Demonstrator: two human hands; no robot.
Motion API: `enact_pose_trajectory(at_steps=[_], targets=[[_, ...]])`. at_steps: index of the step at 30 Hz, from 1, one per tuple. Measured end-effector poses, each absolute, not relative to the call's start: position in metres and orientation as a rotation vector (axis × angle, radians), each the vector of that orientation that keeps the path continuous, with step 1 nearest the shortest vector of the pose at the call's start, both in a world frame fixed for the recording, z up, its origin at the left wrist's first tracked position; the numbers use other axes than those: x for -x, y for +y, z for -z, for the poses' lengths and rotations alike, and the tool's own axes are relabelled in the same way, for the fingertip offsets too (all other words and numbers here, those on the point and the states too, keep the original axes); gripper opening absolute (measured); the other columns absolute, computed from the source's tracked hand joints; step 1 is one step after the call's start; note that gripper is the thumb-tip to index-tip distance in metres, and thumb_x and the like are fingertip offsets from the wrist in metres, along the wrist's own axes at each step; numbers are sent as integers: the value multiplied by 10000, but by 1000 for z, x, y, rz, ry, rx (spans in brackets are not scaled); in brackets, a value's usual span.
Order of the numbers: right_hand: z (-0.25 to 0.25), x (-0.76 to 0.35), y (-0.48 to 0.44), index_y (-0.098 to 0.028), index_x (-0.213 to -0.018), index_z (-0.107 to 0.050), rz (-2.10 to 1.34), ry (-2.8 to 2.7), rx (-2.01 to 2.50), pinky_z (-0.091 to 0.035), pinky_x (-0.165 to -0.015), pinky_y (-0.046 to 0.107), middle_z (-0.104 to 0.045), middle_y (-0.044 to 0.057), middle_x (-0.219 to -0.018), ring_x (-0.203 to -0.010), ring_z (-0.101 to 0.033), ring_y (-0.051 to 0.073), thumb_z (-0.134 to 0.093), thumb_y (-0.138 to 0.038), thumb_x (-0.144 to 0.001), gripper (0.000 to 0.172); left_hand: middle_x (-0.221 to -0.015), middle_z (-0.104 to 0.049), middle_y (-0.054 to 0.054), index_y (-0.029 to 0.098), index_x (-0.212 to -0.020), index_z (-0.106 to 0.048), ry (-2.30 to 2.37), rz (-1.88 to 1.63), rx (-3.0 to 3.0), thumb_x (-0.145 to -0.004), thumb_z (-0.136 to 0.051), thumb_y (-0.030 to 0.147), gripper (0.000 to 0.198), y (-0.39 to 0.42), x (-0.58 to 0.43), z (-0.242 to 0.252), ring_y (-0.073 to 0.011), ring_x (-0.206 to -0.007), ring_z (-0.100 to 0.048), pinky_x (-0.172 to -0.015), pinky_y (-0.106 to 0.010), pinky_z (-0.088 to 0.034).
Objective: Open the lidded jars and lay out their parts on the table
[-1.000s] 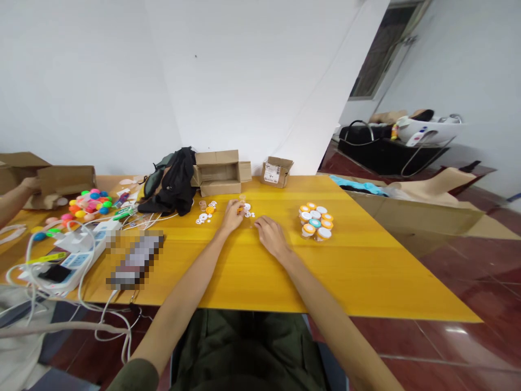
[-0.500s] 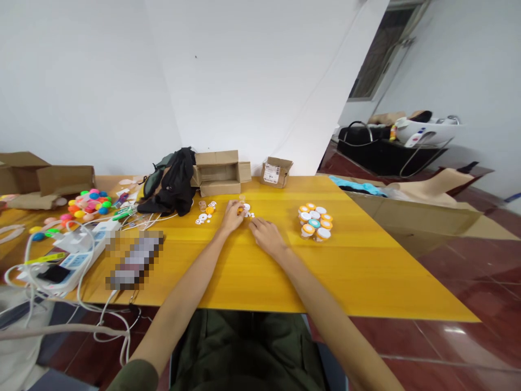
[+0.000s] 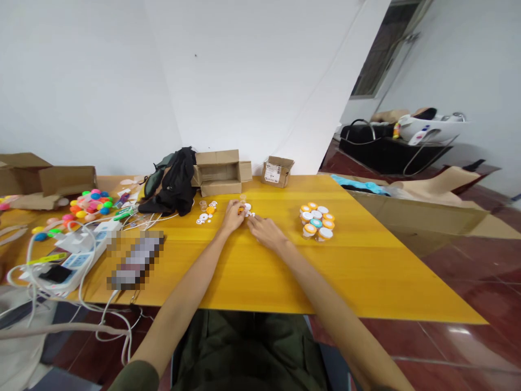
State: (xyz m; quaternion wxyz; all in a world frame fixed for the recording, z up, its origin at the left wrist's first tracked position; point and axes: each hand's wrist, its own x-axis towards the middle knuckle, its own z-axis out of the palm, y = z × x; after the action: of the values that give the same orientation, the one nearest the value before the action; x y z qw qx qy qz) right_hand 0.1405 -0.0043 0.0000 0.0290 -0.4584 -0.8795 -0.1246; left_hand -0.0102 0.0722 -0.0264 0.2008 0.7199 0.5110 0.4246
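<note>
My left hand is closed, its curled fingers and thumb at a small orange lid that they partly cover. Just to the right of it, my right hand reaches in with fingertips pressed together among small white plastic pieces; what they pinch is too small to make out. A white disc lies between the hands, and a small clear cup stands behind them. To the left lies a similar group: a clear cup, an orange lid and white gear-like discs.
Several clear jars with orange, white and teal lids stand together at right. Open cardboard boxes and a black bag line the back. Colourful balls, a power strip with cables and a blurred-out phone are at left.
My right hand has shifted slightly left, closer to the small white pieces and my left hand. My left hand stays nearly in place.
</note>
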Motion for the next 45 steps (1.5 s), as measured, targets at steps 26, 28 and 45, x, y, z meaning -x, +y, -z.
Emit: enact_pose_trajectory(at_steps=[26, 28, 45], targets=[[-6, -149, 31, -212, -1136, -653, 68, -2264, 1698, -506, -836, 299, -663, 110, -1197, -1137, -607, 202, -364, -59, -957, 373, -1178, -598, -76, 213, -898, -739, 1423, -1153, -1998, -820, -660, 112, 150, 70, 8, 26, -208, -1165, -605, -1107, -364, -445], [-6, -149, 27, -205, -1158, -640, 75, -2245, 1734, -502, -836, 294, -656, 113, -1215, -1141, -606, 199, -348, -17, -931, 415, -1190, -595, -76, 217, -922, -734, 1443, -1158, -2030, -831, -652, 120, 157, 69, 7, 26, -211, -1163, -599, -1102, -376, -447], [30, -224, -54, -131, -1278, -573, 667, -1945, 1745, -422, -937, 509, -630, 212, -1257, -1139, -536, 359, -395, -100, -888, 430, -1520, -463, -36, 327, -1082, -744, 1231, -839, -2598, -917, -549, 238, 271, 43, 1, 16, -307, -1468, -294, -1201, -586, -211]])
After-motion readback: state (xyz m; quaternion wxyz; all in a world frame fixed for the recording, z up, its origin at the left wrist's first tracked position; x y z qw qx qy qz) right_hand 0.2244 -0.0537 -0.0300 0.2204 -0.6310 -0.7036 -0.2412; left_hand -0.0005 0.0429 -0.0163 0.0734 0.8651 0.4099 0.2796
